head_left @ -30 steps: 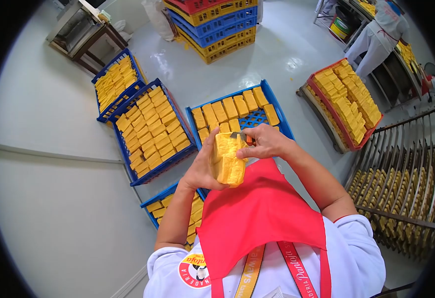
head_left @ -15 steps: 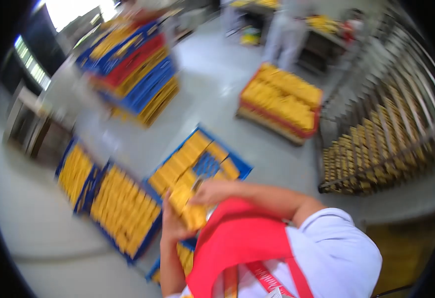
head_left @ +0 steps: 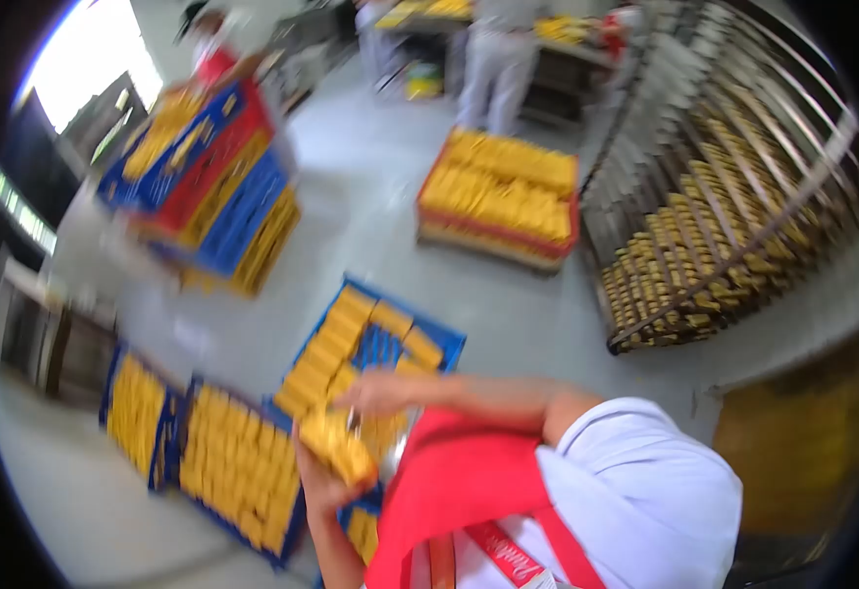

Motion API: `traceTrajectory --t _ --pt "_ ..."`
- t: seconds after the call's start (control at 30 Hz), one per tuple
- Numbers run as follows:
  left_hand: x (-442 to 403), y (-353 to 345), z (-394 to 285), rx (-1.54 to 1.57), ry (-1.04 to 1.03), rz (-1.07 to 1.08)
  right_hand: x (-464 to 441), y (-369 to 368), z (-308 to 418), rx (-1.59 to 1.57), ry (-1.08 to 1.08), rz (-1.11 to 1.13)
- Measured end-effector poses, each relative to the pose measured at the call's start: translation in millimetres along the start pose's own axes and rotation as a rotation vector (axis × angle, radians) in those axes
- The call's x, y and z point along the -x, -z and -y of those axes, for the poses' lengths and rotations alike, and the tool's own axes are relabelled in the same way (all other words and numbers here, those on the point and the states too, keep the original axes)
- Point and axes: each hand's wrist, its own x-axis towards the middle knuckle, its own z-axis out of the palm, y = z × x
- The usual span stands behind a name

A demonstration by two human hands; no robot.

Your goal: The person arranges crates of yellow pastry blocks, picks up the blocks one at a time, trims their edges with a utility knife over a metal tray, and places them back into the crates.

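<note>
My left hand (head_left: 319,483) is wrapped round a golden-yellow block (head_left: 336,444) that looks like bread or a pack, held in front of my apron. My right hand (head_left: 378,393) is closed just above the block's upper end. A small, shiny, metal-looking thing (head_left: 354,418) shows below its fingers, too blurred to name. Beneath both hands is a blue crate (head_left: 454,346) with rows of similar yellow blocks (head_left: 329,346). Its slatted blue bottom (head_left: 378,346) shows between the rows. My right forearm hides the crate's near part.
Two more filled blue crates (head_left: 290,525) lie at the left. A red crate (head_left: 429,218) of yellow pieces stands ahead, and a loaded metal rack (head_left: 733,265) at the right. Stacked coloured crates (head_left: 223,201) rise at the back left, near a person (head_left: 215,61). Another person (head_left: 496,74) stands by tables.
The view has shifted, so the red crate and rack appear further left. My right hand has moved left, over the upper end of the block, which stays in my left hand.
</note>
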Motion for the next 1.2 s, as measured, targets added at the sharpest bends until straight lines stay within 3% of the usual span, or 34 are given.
traceTrajectory --t 0.03,0.07,0.1,0.13,0.17,0.2,0.23,0.43,0.87,1.07,1.13,1.2 --pt "-5.5 -8.8 -16.8 0.022 0.041 -0.005 -6.8 15.0 17.8 -0.107 -0.336 0.129" --pt "-5.4 -1.2 -8.8 -0.03 0.021 -0.03 -7.2 36.6 34.1 0.128 -0.169 0.092" --pt "-5.4 5.9 -1.3 -0.083 0.002 -0.056 -16.3 46.3 45.6 -0.045 -0.461 0.189" --pt "-5.8 12.6 6.1 -0.136 -0.016 -0.082 -18.9 57.4 52.8 0.057 -0.294 0.19" --pt "-4.2 18.6 1.0 -0.247 -0.029 -0.086 -32.0 80.2 80.7 0.013 -0.483 0.306" --pt "-3.4 24.5 -3.9 -0.357 -0.043 -0.091 -31.2 73.5 79.6 0.065 -0.442 0.246" --pt "-4.2 20.1 -9.9 -0.278 -0.045 -0.103 -31.0 69.1 77.6 0.124 -0.411 0.171" --pt "-3.7 15.6 -25.1 -0.218 -0.024 -0.13 -36.8 65.9 79.4 0.173 -0.408 0.104" --pt "-6.9 21.2 -22.8 -0.441 -0.046 -0.137 -43.7 59.8 68.0 0.18 -0.394 0.128" --pt "-6.2 14.3 -22.5 -0.477 -0.031 -0.193 -39.6 48.3 59.9 0.088 -0.397 0.277" --pt "-4.7 14.0 -17.0 -0.567 -0.051 -0.21 -38.4 40.0 54.0 -0.21 -0.585 0.338" --pt "-4.9 15.9 -10.7 -0.659 -0.072 -0.229 -36.4 31.4 46.0 -0.277 -0.632 0.319"
